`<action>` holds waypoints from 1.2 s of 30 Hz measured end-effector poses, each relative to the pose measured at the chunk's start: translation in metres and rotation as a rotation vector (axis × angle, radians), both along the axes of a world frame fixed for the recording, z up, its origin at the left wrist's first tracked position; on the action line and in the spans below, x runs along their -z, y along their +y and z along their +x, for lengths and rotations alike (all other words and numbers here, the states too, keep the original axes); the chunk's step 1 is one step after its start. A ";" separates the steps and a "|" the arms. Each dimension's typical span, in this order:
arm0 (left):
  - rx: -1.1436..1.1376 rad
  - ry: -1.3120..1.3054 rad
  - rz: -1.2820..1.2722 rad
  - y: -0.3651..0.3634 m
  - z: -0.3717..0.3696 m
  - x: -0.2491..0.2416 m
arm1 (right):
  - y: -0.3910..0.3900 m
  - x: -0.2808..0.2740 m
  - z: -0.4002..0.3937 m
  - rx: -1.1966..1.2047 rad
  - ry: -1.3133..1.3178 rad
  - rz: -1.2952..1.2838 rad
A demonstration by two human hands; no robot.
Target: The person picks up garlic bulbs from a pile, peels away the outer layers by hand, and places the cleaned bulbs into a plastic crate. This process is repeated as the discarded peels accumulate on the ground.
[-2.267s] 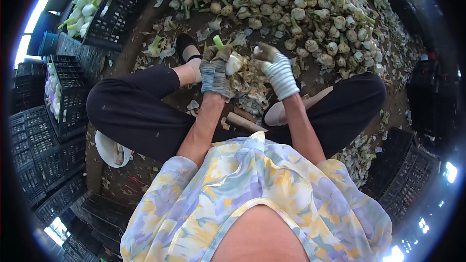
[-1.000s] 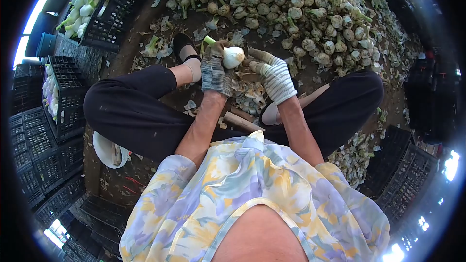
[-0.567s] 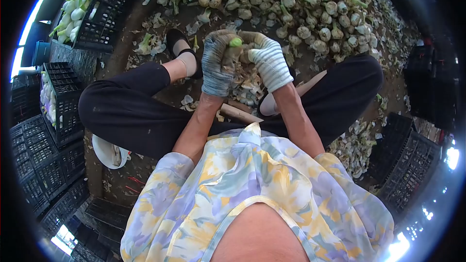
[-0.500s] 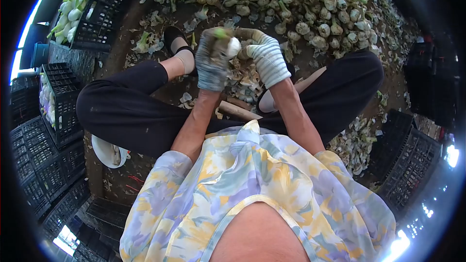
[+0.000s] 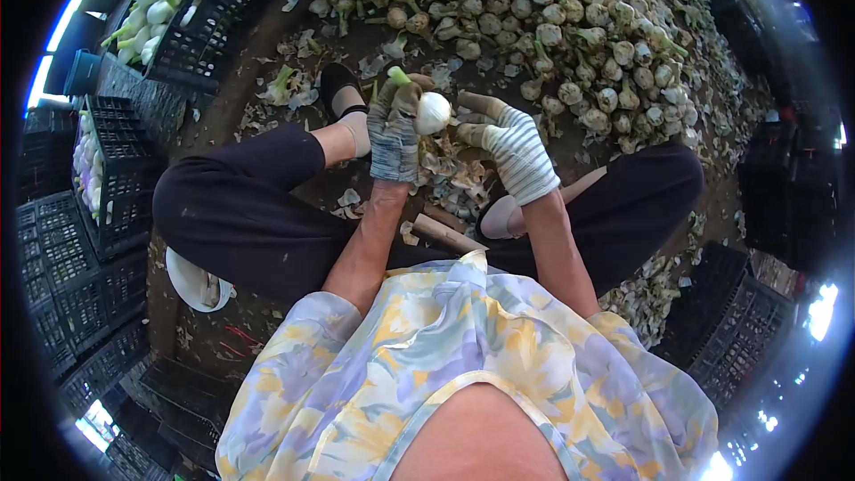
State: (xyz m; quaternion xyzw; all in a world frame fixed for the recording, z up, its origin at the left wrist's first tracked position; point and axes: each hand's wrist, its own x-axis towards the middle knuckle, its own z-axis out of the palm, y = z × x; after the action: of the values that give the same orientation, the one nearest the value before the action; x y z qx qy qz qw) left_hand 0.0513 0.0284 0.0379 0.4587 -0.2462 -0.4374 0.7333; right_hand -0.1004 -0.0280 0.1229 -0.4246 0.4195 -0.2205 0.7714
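A clean white bulb (image 5: 434,113) with a short green stem is held in my left hand (image 5: 395,129), which wears a dirty striped glove with its fingers wrapped round the stem side. Just to the right, my right hand (image 5: 509,144) wears a matching glove; its thumb and fingers are apart, with the fingertips close to the bulb and nothing visible between them. Loose peelings (image 5: 454,180) lie on the ground below both hands.
A large heap of soil-stained bulbs (image 5: 552,13) spreads beyond my hands. At the upper left, a black crate (image 5: 191,31) holds clean bulbs with green stems. More crates (image 5: 125,183) stand along the left, with a white bowl (image 5: 189,283) by my knee. Dark crates (image 5: 739,330) stand at right.
The bulb, blurred between both hands before, now shows clearly in my left hand. My right hand has drawn away from it to the right, and its fingers have opened.
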 end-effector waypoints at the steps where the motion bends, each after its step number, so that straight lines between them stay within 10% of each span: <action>1: -0.100 -0.029 -0.075 -0.001 -0.012 0.004 | 0.001 -0.002 0.001 -0.037 0.009 -0.009; 6: 0.043 -0.012 0.054 0.000 -0.006 -0.017 | -0.002 0.010 -0.005 -0.060 -0.075 0.064; 8: 0.169 0.593 0.042 -0.003 -0.006 -0.004 | -0.005 0.017 -0.008 0.020 -0.054 0.112; 12: 0.310 0.526 0.300 -0.011 0.008 0.025 | 0.002 0.025 -0.011 0.056 -0.022 0.106; 23: 0.069 0.305 0.373 -0.009 -0.003 0.022 | 0.008 0.040 -0.007 0.055 -0.114 0.204; 26: -0.028 0.716 0.372 -0.015 0.011 0.040 | 0.006 0.045 -0.019 0.075 -0.308 0.316; 32: 0.237 0.037 0.151 -0.013 0.037 0.089 | 0.016 0.011 -0.008 0.057 0.066 -0.077; 33: -0.200 -0.362 0.216 -0.013 -0.003 0.044 | 0.021 0.018 -0.003 0.075 0.022 -0.160; 36: 0.077 -0.364 0.190 0.006 -0.019 -0.039 | 0.026 0.031 0.010 0.102 0.285 -0.570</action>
State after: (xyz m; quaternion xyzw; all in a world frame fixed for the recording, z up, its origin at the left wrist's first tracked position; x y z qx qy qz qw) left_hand 0.0327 0.0347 0.0768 0.5873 -0.3495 -0.3963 0.6130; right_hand -0.0906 -0.0023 0.0918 -0.6286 0.4655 -0.3056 0.5429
